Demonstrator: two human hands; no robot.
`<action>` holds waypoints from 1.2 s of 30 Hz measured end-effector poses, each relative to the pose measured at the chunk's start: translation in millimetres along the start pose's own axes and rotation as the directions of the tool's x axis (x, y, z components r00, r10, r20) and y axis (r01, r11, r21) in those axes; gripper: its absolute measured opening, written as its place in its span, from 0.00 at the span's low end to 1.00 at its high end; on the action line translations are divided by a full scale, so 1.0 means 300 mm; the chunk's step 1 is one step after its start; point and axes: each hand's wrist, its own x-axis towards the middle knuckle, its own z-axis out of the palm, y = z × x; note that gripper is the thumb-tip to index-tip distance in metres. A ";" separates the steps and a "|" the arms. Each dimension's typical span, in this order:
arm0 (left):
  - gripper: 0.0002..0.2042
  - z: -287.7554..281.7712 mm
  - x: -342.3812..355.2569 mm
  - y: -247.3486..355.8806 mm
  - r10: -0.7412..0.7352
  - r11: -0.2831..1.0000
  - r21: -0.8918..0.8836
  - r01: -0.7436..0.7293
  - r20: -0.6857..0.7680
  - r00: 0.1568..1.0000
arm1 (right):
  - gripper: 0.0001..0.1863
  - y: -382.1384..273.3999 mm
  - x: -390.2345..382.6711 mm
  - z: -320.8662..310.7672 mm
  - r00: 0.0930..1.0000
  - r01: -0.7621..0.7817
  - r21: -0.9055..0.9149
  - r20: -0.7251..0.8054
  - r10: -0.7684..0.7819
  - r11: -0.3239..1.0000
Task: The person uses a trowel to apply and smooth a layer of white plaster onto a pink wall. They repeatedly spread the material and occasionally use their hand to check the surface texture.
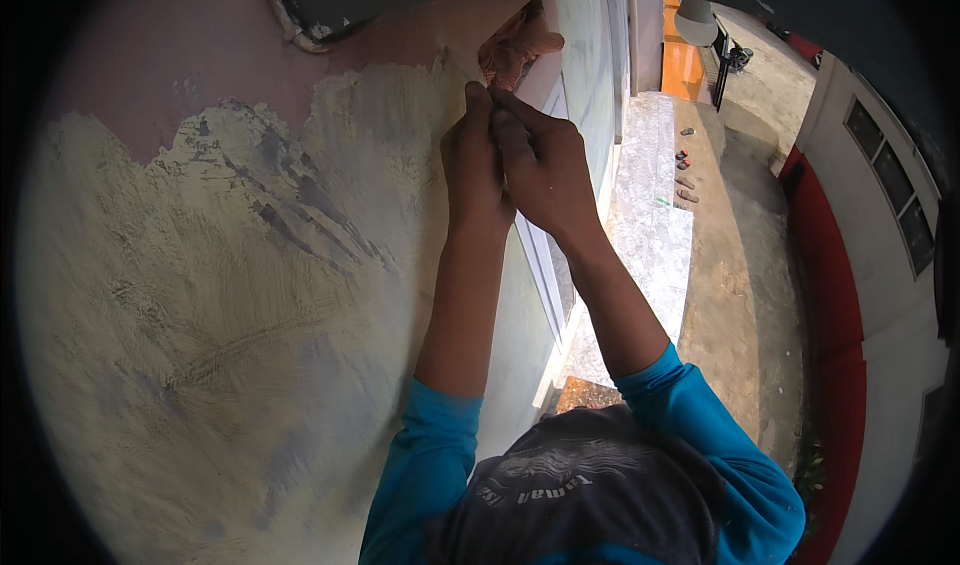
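Both hands are raised together in front of a patchily coated wall [250, 315]. My left hand [474, 160] is closed, its fingers drawn in near the tip. My right hand [540, 160] is curled and pressed against the left, thumb and fingers meeting near the left fingertips. Just beyond the fingertips is a reddish-brown, crumpled-looking piece [515, 50] with a dark upper edge. Its lower end meets the fingertips, but whether it is gripped cannot be made out. The fingers hide anything between them.
Above the pale coating, the wall is pink [180, 45], with a thin pipe [285, 10] near the top. To the right lie a pale tiled strip [645, 255], several shoes [684, 170] and a concrete path [730, 295]. A red-and-white wall [830, 295] stands farther right.
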 end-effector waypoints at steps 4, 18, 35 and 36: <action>0.22 0.031 -0.005 0.019 0.051 0.998 -0.036 -0.055 -0.087 0.995 | 0.25 -0.012 0.005 -0.001 0.991 -0.136 -0.016 0.016 0.136 0.991; 0.22 -0.034 0.015 0.017 0.002 1.000 0.000 -0.002 0.089 0.996 | 0.26 -0.007 0.003 0.014 1.000 -0.011 -0.031 -0.005 0.011 0.999; 0.23 0.026 -0.043 0.064 0.060 0.997 0.054 -0.059 -0.033 0.998 | 0.25 -0.013 -0.029 0.028 0.996 -0.077 0.009 0.039 0.076 0.997; 0.23 0.028 -0.042 0.064 0.001 0.999 0.045 0.001 -0.053 0.999 | 0.26 -0.014 -0.029 0.033 0.999 0.001 0.027 -0.037 0.000 1.000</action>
